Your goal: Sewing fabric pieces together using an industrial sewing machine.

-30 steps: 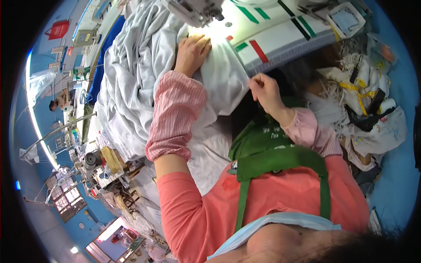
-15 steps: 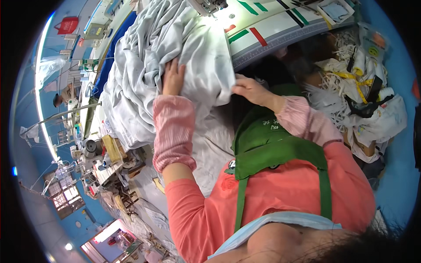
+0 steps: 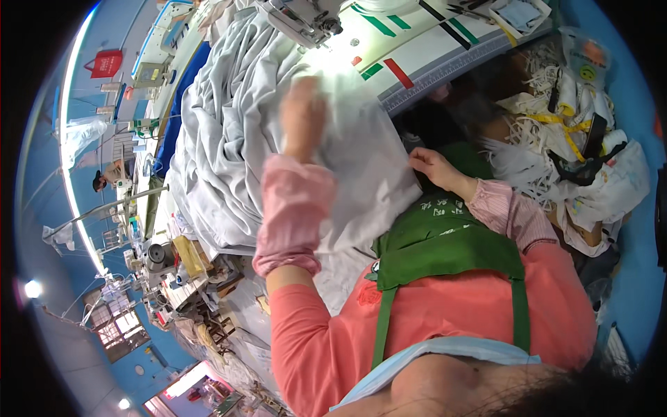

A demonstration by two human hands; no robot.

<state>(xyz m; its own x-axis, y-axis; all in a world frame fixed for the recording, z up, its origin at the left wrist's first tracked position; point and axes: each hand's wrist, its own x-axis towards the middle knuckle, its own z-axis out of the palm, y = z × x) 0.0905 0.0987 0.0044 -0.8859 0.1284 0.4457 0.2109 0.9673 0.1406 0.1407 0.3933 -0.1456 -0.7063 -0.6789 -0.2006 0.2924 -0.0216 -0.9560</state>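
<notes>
A large pale grey cloth [image 3: 229, 139] lies heaped over the sewing table and hangs down toward my lap. My left hand [image 3: 303, 118], blurred by motion, rests on the cloth just below the sewing machine head [image 3: 300, 19]; whether its fingers grip the cloth I cannot tell. My right hand [image 3: 432, 167] pinches the cloth's lower right edge near my green apron [image 3: 445, 240]. Pink sleeve covers wrap both forearms.
The white table top [image 3: 431, 48] carries red and green tape marks and a ruler strip along its edge. A heap of white and yellow straps and scraps [image 3: 577, 132] sits at right. Other workstations and a person [image 3: 104, 177] stand at far left.
My left hand slid across the cloth toward the machine and the cloth shifted under it. My right hand stayed at the cloth's edge, dropping lower toward my apron.
</notes>
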